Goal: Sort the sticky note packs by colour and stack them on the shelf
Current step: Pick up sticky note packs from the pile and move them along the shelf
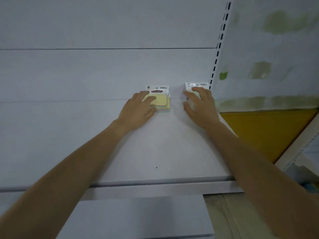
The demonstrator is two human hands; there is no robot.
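Note:
On the white shelf (164,149), near the back wall, lies a stack of yellow sticky note packs (162,100) with a white header card reading "STICKY NOTE". My left hand (138,109) rests on its left side, fingers on top and thumb at the front edge. To the right, by the slotted upright, lies a pale green sticky note pack (196,89), mostly hidden under my right hand (200,106). That hand's fingers spread over the pack, and its thumb sits at the left edge.
A white slotted upright (219,49) bounds the shelf on the right. Beyond it hangs a translucent sheet (267,57) over blurred green items, with a yellow panel (265,131) below. The shelf's front lip (155,183) runs across the foreground.

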